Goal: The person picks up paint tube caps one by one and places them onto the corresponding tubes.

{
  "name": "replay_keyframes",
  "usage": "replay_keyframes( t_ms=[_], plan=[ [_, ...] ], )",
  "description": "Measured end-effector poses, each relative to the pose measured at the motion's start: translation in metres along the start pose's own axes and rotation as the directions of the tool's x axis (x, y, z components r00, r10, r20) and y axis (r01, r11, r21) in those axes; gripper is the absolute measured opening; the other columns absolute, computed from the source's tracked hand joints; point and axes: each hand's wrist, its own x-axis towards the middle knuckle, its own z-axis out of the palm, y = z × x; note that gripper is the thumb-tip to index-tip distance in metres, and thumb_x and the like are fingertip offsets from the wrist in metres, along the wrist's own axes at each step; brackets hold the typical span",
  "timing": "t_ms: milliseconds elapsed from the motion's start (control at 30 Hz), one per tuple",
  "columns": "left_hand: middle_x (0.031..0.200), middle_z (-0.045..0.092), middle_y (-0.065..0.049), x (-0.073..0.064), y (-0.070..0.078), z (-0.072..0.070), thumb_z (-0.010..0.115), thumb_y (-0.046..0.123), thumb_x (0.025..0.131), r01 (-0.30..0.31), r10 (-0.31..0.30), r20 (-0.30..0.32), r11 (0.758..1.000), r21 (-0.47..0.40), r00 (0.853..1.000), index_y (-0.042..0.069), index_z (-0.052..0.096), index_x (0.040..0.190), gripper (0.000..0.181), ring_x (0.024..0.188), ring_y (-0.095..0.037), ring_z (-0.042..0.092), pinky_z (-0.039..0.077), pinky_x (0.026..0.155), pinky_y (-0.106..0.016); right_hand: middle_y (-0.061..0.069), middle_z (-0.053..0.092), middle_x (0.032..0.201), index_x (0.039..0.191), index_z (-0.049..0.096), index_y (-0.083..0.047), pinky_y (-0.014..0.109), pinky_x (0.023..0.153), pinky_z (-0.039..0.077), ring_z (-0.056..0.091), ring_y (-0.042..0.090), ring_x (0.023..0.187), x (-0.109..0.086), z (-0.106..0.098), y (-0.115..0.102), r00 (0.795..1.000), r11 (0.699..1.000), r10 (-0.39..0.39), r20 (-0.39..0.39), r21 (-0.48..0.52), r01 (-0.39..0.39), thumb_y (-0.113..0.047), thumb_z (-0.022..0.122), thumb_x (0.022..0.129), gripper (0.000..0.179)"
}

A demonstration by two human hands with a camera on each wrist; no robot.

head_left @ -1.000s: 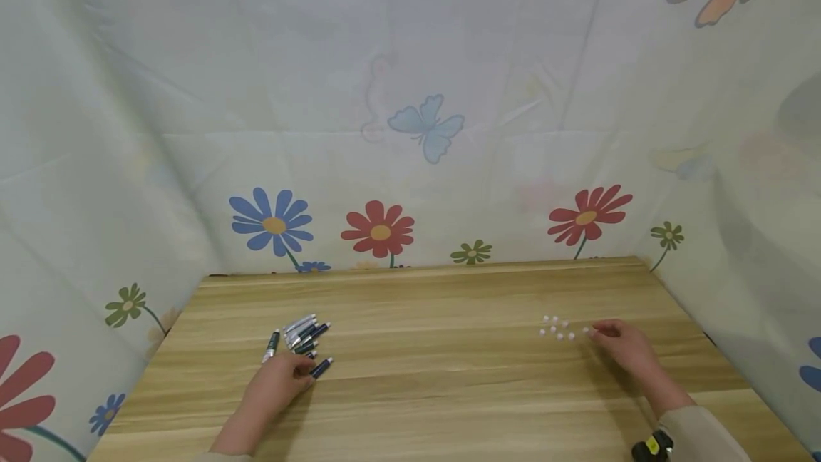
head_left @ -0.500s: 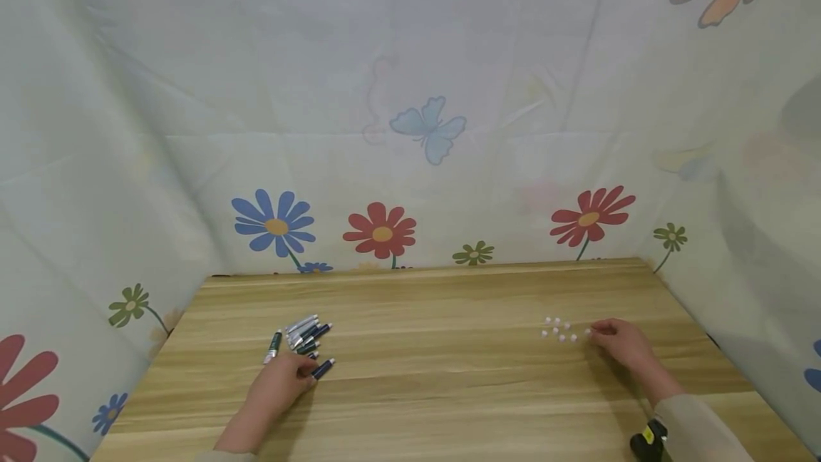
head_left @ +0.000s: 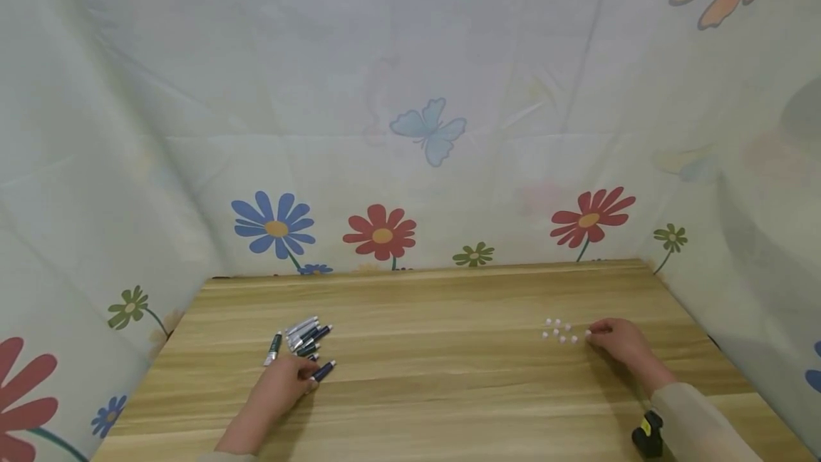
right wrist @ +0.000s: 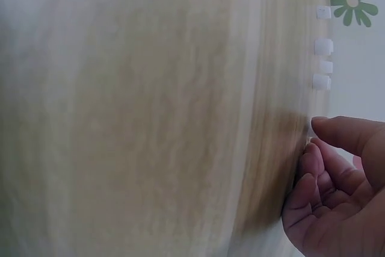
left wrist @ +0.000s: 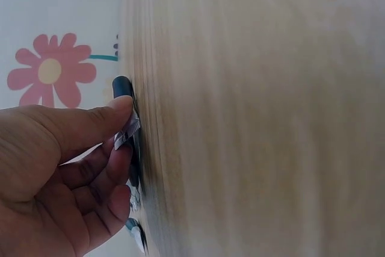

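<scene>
On the left of the table, my left hand (head_left: 282, 380) pinches a dark blue paint tube (head_left: 324, 371) between thumb and fingers. In the left wrist view its crimped silver end (left wrist: 127, 132) shows right at the thumb. Several more paint tubes (head_left: 304, 331) lie in a loose pile just beyond, and one green-and-silver tube (head_left: 274, 348) lies apart to their left. Far to the right, my right hand (head_left: 623, 344) pinches a small white cap (head_left: 588, 333), mostly hidden by the fingertips in the right wrist view. Several like white caps (head_left: 556, 334) lie scattered to its left.
The wooden table (head_left: 442, 362) runs back to a pale curtain (head_left: 430, 55) printed with flowers and butterflies. Beside my right sleeve (head_left: 695, 419), near the front, is a black object (head_left: 648, 435) with a yellow patch.
Both hands stay in nearly the same places, still holding the tube and the cap. The black object by the right sleeve shifts slightly; the whole view has tipped a little.
</scene>
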Motion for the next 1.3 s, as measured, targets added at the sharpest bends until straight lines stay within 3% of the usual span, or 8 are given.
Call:
replay_keyframes(
  t_ms=[167,800,1067,1300],
  plan=[
    [0.080,0.073,-0.002,0.000,0.001,0.002,0.084,0.004,0.076,0.019,-0.019,-0.003,1.000,0.013,1.000,0.004,0.078,0.095,0.020,0.076,-0.013,0.063,0.054,0.070,-0.035,0.034,0.067,0.105,0.109,0.063,0.018,0.045,0.080,0.054,0.065,0.037,0.093,0.000,0.002,0.001,0.999,0.999,-0.039,-0.018,-0.018,0.038,-0.008,0.065,0.092,0.030],
    [0.083,0.075,-0.004,0.000,0.001,0.003,0.084,0.002,0.076,-0.001,0.002,-0.023,1.000,0.006,1.000,0.007,0.077,0.093,0.019,0.077,-0.015,0.068,0.057,0.072,-0.037,0.032,0.067,0.102,0.105,0.063,0.016,0.036,0.075,0.050,0.064,0.035,0.091,0.003,0.004,0.003,0.997,0.998,-0.057,-0.046,-0.013,0.057,-0.008,0.065,0.092,0.027],
    [0.085,0.076,-0.004,-0.002,0.007,-0.004,0.082,0.002,0.078,-0.008,0.009,-0.041,1.000,0.018,0.999,0.008,0.077,0.095,0.019,0.079,-0.016,0.069,0.058,0.075,-0.038,0.035,0.064,0.110,0.111,0.063,0.016,0.037,0.077,0.049,0.062,0.040,0.098,0.001,-0.001,0.009,0.998,0.997,-0.047,-0.035,0.059,0.049,-0.012,0.062,0.096,0.032],
    [0.080,0.073,0.001,-0.004,0.015,-0.010,0.081,0.003,0.080,-0.027,0.028,-0.041,0.999,0.022,0.999,0.010,0.077,0.095,0.017,0.074,-0.009,0.062,0.053,0.070,-0.031,0.036,0.063,0.116,0.120,0.058,0.016,0.038,0.079,0.053,0.064,0.038,0.101,-0.009,-0.014,-0.003,1.000,0.994,-0.025,-0.016,0.106,0.027,-0.018,0.059,0.100,0.040]
  ],
)
